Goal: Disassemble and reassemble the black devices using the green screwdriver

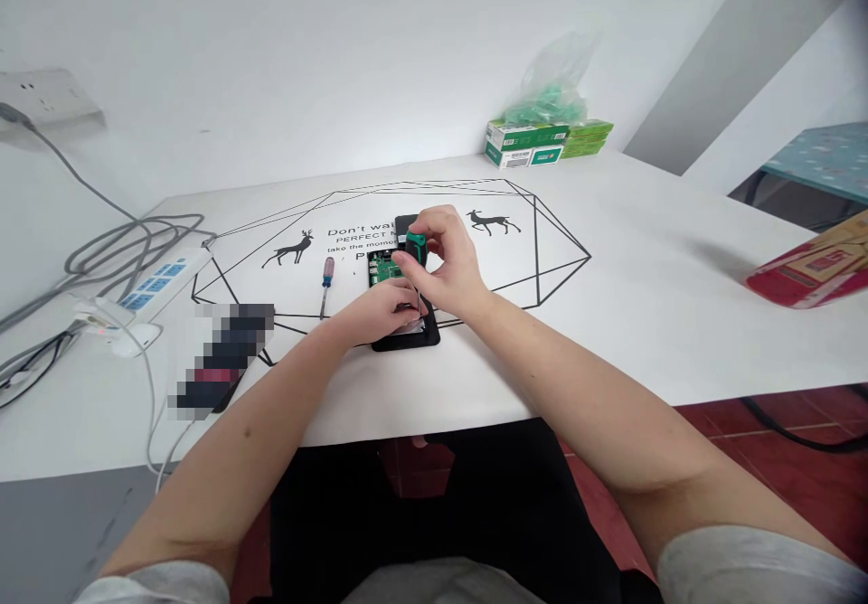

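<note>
A black-cased electronic device (pixel 405 343) with its green circuit board (pixel 384 269) exposed lies on the table in front of me. My right hand (pixel 444 256) grips a green and black screwdriver (pixel 416 247) from above, holding it upright with its shaft pointing down at the lower part of the device. My left hand (pixel 386 310) rests over the device's lower left, fingers bent together beside the screwdriver's shaft. Whatever those fingers pinch is hidden. Behind the device, partly covered by my right hand, is a flat black piece (pixel 405 222).
A second screwdriver (pixel 326 283) lies to the left. Nearby are a blurred-out phone-like object (pixel 227 355), a power strip (pixel 159 283) and loose cables (pixel 88 233). Green boxes (pixel 525 141) topped by a plastic bag (pixel 552 89) stand at the back; a red package (pixel 810 265) sits far right.
</note>
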A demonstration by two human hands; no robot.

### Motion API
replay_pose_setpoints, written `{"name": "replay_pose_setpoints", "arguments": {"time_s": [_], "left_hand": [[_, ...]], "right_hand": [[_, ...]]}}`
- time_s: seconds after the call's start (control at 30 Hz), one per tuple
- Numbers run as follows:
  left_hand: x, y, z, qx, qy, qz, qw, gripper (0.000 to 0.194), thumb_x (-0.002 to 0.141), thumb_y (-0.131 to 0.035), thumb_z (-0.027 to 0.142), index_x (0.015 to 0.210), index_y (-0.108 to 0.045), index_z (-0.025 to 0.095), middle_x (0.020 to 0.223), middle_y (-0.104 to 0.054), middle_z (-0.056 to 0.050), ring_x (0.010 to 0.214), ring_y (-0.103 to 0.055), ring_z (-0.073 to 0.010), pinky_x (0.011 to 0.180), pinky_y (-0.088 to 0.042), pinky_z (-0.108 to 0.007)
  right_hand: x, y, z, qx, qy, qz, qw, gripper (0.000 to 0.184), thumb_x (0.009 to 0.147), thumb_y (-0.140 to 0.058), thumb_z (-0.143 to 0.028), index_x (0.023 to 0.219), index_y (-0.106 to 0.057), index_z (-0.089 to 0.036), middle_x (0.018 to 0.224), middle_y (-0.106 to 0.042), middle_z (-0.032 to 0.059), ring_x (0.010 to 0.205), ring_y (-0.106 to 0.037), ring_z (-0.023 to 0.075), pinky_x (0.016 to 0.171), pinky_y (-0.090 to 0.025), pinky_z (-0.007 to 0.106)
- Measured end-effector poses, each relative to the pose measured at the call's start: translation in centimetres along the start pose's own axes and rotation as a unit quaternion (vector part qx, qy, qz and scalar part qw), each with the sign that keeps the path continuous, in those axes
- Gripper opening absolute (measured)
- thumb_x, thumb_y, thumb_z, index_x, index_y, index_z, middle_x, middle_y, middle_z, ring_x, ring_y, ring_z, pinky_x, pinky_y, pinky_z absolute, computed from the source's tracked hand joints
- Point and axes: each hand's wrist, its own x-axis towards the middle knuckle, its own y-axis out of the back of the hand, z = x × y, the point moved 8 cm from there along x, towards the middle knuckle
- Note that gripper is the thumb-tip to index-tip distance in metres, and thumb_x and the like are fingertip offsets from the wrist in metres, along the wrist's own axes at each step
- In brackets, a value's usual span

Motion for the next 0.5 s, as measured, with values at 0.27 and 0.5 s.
{"name": "replay_pose_setpoints", "arguments": {"time_s": [0.27,0.5], "left_hand": [[0.0,-0.2,0.3,0.003,0.01,-0.013,1.0,0.02,0.096,-0.058,0.012,0.096,-0.076,0.021,0.118,-0.069,-0.007,0.105,-0.07,-0.0235,0.098,-0.061,-0.042],[-0.1,-0.4,0.3,-0.003,0.019,-0.018,1.0,0.023,0.096,-0.055,0.012,0.098,-0.076,0.02,0.121,-0.066,-0.008,0.102,-0.07,-0.0226,0.098,-0.062,-0.042]], "right_hand": [[-0.1,0.0,0.9,-0.004,-0.005,0.014,1.0,0.03,0.094,-0.074,-0.027,0.111,-0.051,-0.027,0.104,-0.055,0.0028,0.1,-0.057,0.0204,0.08,-0.052,0.039],[-0.7,-0.6,2.1,0.031,-0.093,-0.006,0.995,0.041,0.088,-0.083,-0.036,0.115,-0.054,-0.028,0.109,-0.068,0.0018,0.101,-0.067,0.0208,0.083,-0.056,0.04]]}}
